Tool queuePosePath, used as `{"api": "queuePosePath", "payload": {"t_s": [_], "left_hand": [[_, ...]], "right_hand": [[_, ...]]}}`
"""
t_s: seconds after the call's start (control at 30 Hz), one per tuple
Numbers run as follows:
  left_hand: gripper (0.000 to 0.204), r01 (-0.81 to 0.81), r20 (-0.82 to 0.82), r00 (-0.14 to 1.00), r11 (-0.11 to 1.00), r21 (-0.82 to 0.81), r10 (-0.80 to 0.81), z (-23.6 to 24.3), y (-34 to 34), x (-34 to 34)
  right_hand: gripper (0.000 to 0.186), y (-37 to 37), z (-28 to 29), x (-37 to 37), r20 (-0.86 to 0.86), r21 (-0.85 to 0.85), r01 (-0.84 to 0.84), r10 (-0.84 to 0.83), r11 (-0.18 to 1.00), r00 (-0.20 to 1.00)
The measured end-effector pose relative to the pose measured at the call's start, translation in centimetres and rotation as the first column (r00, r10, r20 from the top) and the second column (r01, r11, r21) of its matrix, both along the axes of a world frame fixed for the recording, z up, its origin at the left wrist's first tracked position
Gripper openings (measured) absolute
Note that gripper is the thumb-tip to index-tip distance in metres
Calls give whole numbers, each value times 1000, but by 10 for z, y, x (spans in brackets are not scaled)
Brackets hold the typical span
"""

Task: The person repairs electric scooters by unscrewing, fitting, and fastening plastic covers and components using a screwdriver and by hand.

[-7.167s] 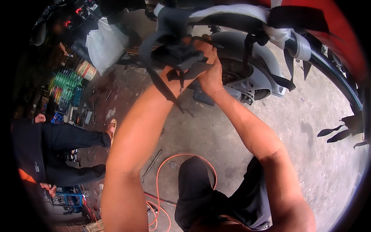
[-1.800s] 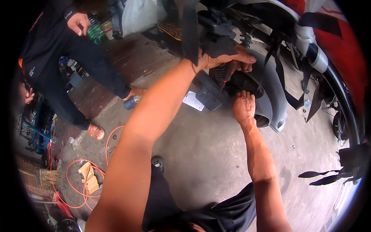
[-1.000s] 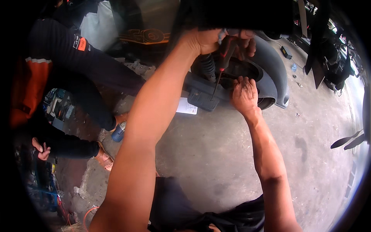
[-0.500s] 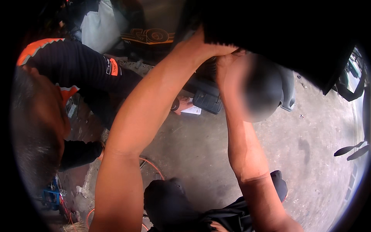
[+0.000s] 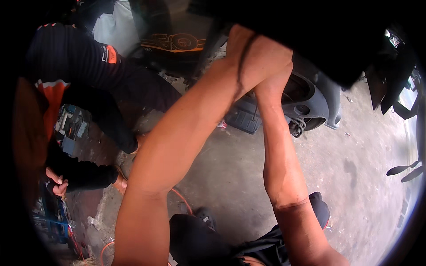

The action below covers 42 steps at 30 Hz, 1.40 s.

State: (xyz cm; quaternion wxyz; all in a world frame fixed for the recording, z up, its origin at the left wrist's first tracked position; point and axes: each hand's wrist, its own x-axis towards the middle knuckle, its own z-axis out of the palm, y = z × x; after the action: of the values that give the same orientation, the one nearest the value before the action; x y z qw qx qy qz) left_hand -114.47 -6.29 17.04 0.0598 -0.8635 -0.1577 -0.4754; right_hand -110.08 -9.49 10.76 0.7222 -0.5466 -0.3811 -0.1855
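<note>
Reaching up under dark bodywork (image 5: 310, 40), both hands hidden – fingers' grip can't tell. Grey fender (image 5: 326, 99) on, progress unclear; co-worker (image 5: 88, 71) beside.

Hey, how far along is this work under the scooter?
Done: cannot tell; nothing removed lies on the concrete floor. In hand: both forearms reach up beside the grey plastic fender, the left forearm crossing the right forearm; both hands are hidden behind dark bodywork. Left: unclear.

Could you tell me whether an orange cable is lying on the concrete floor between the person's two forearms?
Yes, a thin orange cable lies on the grey concrete floor, showing in the gap between the forearms.
</note>
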Motion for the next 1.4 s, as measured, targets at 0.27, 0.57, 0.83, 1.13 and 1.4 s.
{"api": "queuePosePath", "payload": {"t_s": [0.27,0.57,0.83,1.13,1.4], "left_hand": [[40,-1,-429,903,997,-78,-33,23,4,-9],[24,239,-258,908,914,-327,-330,21,14,-6],[24,19,-99,994,979,-205,-40,1,-5,8],[26,153,-106,972,910,-384,-208,22,-33,-28],[21,-64,-311,950,958,-280,-27,24,-5,-22]], "right_hand": [[14,-16,16,24,-448,-70,-804,701,591,555],[14,-12,13,63,-419,71,-993,907,92,54],[30,-10,4,-3,18,65,-70,69,995,997],[18,-18,10,42,-393,190,-982,918,20,-57],[17,5,4,-4,-30,101,-294,298,951,954]]}}
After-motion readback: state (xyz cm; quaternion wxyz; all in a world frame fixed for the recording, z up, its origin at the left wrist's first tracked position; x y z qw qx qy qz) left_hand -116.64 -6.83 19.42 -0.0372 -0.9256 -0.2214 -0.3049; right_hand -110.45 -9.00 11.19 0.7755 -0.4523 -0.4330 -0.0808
